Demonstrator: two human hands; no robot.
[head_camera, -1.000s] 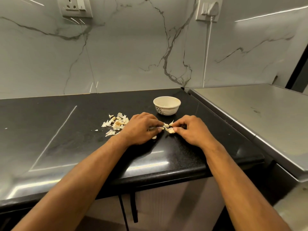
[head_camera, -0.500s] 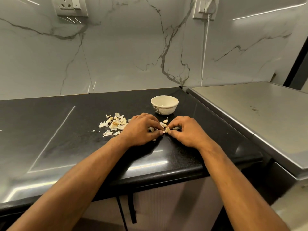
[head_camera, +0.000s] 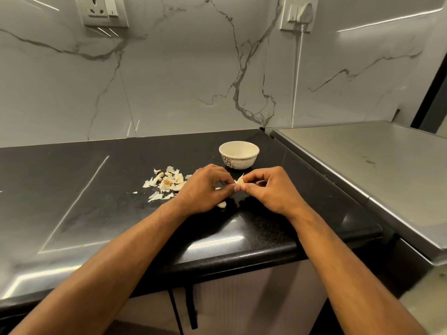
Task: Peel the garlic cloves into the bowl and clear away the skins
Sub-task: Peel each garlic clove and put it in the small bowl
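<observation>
Garlic skins (head_camera: 167,183) are lying scattered on the black counter (head_camera: 72,189), just left of the left hand (head_camera: 204,189). That hand and the right hand (head_camera: 271,189) are both pinching one garlic clove (head_camera: 240,181) between curled fingertips, just above the counter. The white bowl (head_camera: 239,157) is sitting just behind them, a loose piece (head_camera: 222,204) lying beneath the left hand

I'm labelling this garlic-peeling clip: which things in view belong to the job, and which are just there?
Part of the job:
left hand and right hand, both pinching the garlic clove
white bowl
pile of skins
loose piece by the left wrist

Just there:
black counter
steel appliance top
wall sockets
plugged cord
</observation>
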